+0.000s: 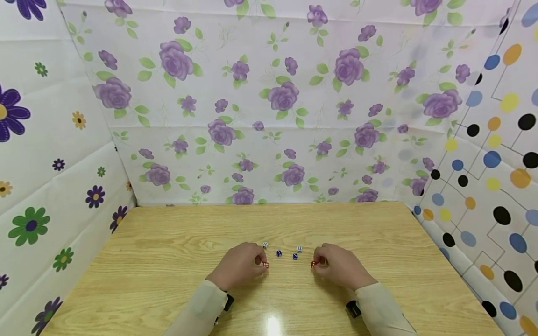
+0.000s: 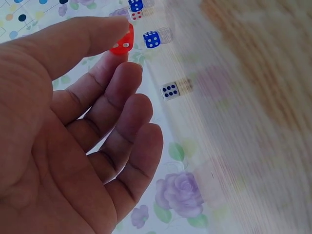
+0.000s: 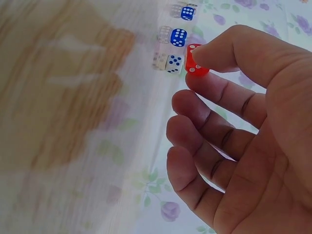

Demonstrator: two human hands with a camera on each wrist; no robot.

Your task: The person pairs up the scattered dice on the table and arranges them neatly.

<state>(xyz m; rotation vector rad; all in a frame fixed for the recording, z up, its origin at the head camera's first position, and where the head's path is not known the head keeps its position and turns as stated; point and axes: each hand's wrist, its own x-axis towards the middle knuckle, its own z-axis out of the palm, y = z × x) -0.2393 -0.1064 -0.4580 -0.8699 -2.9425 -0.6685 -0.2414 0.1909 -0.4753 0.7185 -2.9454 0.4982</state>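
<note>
My left hand (image 1: 240,265) pinches a red die (image 2: 126,44) between thumb and index finger, the other fingers loosely bent below it. On the right side, my right hand (image 1: 341,266) holds another red die (image 3: 192,62) the same way, thumb against index fingertip. Between the hands lie two blue dice (image 1: 279,253) and two white dice (image 1: 299,249) on the table. One white die (image 2: 170,90) with dark pips is nearest the left hand. In the right wrist view, a white die (image 3: 174,64) sits just beside the held red one, with a blue die (image 3: 178,37) beyond it.
A wood-grain table (image 1: 176,233) spreads under both hands. Behind it hangs a cloth (image 1: 252,112) printed with purple roses. Patterned cloths also line the left side (image 1: 63,186) and the right side (image 1: 483,186). Dark bands (image 1: 353,308) circle the wrists by the light sleeves.
</note>
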